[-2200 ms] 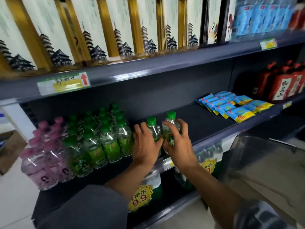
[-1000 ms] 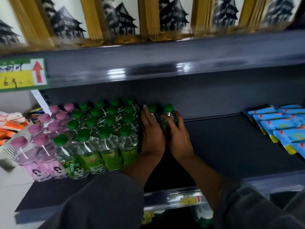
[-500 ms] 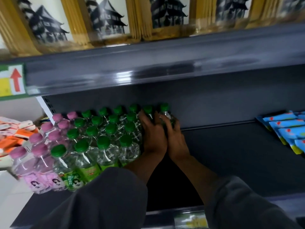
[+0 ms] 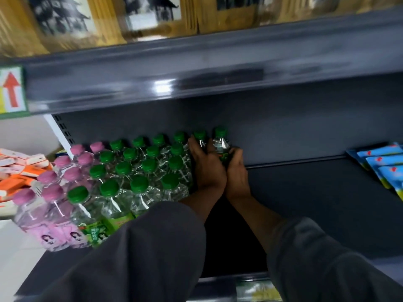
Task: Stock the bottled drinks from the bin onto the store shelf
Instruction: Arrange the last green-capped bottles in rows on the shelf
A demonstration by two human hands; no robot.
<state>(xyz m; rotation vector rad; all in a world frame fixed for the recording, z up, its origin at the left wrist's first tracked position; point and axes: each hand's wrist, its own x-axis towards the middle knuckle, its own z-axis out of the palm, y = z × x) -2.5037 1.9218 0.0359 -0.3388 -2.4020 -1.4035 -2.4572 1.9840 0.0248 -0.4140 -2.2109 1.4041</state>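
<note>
Both hands reached deep to the back of the dark shelf (image 4: pixel 316 192). The left hand (image 4: pixel 208 168) curled round one green-capped bottle (image 4: pixel 200 138) and the right hand (image 4: pixel 236 171) gripped another green-capped bottle (image 4: pixel 220 140); both stood upright at the right end of the block of green-capped bottles (image 4: pixel 139 171). Left of that block stood pink-capped bottles (image 4: pixel 54 192); well right of it lay blue packets (image 4: pixel 383 164).
</note>
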